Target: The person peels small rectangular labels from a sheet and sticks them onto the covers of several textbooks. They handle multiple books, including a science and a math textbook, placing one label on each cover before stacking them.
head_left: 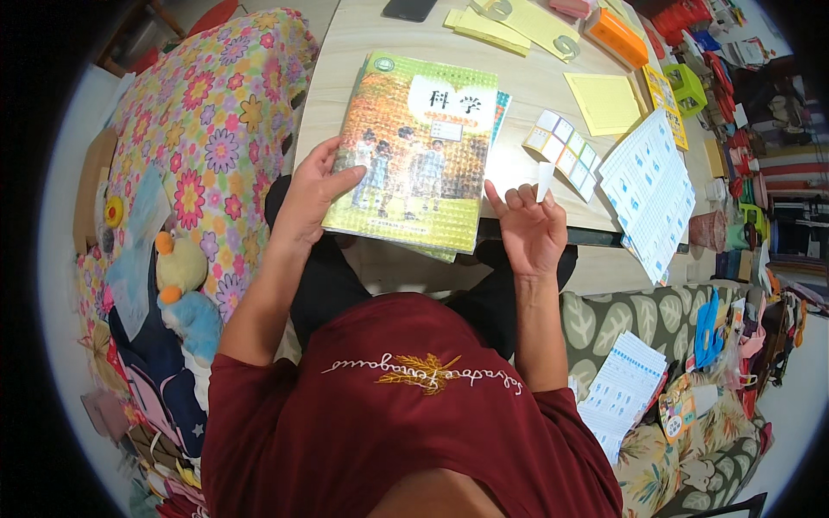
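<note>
A green and orange textbook (406,151) in a shiny, textured cover lies at the table's near edge, its lower part jutting over the edge. Other books show from under it at the right and bottom. My left hand (313,194) grips its left side, thumb on the cover and fingers beneath. To the right of the book, my right hand (531,224) is turned palm up with bent fingers. A small white paper label (545,179) stands at its fingertips. Just beyond is a folded sheet of colour-bordered labels (563,148).
Printed sheets (648,190) overhang the table's right edge. Yellow paper (604,104), an orange box (616,39) and a dark phone (409,9) lie farther back. A flower-patterned bed (220,112) with plush toys stands left; a leaf-patterned sofa (604,315) is at right.
</note>
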Demonstrator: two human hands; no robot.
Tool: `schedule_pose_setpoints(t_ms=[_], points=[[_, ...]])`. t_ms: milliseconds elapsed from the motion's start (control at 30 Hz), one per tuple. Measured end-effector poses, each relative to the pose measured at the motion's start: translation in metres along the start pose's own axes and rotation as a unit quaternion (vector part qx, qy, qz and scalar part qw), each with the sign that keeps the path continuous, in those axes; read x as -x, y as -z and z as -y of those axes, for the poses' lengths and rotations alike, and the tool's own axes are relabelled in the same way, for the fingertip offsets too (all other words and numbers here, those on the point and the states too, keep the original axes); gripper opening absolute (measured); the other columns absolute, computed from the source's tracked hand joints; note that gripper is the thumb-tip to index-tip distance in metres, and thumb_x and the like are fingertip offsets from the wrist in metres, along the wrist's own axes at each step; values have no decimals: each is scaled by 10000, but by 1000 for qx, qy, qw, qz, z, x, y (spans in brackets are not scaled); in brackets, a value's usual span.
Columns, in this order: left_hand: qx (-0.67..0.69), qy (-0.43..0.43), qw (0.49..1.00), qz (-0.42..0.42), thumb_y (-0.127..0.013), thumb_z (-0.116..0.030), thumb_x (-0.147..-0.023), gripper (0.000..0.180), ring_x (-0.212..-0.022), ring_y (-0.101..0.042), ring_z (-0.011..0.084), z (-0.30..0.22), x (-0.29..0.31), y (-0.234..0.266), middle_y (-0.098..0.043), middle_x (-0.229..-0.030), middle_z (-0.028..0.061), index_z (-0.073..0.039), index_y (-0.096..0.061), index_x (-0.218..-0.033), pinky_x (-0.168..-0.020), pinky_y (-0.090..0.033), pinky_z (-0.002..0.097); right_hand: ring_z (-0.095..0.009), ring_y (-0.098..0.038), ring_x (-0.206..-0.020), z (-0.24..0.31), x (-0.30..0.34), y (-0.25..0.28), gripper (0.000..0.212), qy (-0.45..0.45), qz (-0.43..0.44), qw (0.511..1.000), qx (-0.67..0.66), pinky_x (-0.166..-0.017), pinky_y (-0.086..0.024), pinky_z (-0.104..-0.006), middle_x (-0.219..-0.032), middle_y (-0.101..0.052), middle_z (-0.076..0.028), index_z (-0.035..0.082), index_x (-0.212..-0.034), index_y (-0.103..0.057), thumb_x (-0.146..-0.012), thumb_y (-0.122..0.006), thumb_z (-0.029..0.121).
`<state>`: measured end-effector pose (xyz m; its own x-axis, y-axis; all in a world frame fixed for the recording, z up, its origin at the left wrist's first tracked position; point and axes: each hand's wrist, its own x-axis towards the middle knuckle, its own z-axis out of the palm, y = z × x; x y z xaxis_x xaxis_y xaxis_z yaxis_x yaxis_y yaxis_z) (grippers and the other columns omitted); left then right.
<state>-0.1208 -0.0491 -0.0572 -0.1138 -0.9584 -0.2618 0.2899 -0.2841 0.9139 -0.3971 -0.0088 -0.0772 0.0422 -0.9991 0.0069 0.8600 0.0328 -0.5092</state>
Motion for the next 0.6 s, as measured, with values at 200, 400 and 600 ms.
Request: schedule_pose_setpoints(t_ms=[200, 400, 600], points=[[20, 3, 998, 67, -593, -16, -808, 445, -917, -607, 170, -3, -21, 38, -588, -1093, 134, 59, -435, -1218, -842, -483, 278, -136, -493, -765, 1, -4, -2, 140, 0, 0, 1000, -1, -1075, -245, -502, -696, -481, 26, 107, -785, -518, -869, -507, 218], [27, -94, 995, 32, -542, -53, -841, 458, -1005, -586, 182, -40, -23, 101, -562, -1152, 133, 40, -407, -1269, -891, -468, 299, -134, -478, -745, 19, 0, 11, 117, 42, -46, 998, 8, -1082, -228, -514, -691, -470, 32, 96, -855, -564, -835, -538, 208], [11, -186, 982, -41, -519, -56, -863, 468, -1040, -577, 201, -94, -58, 113, -544, -1187, 148, 43, -383, -1299, -899, -469, 309, -144, -489, -744, 27, -6, 14, 128, 45, -72, 995, 61, -1053, -284, -495, -700, -479, 15, 79, -858, -541, -844, -536, 207]])
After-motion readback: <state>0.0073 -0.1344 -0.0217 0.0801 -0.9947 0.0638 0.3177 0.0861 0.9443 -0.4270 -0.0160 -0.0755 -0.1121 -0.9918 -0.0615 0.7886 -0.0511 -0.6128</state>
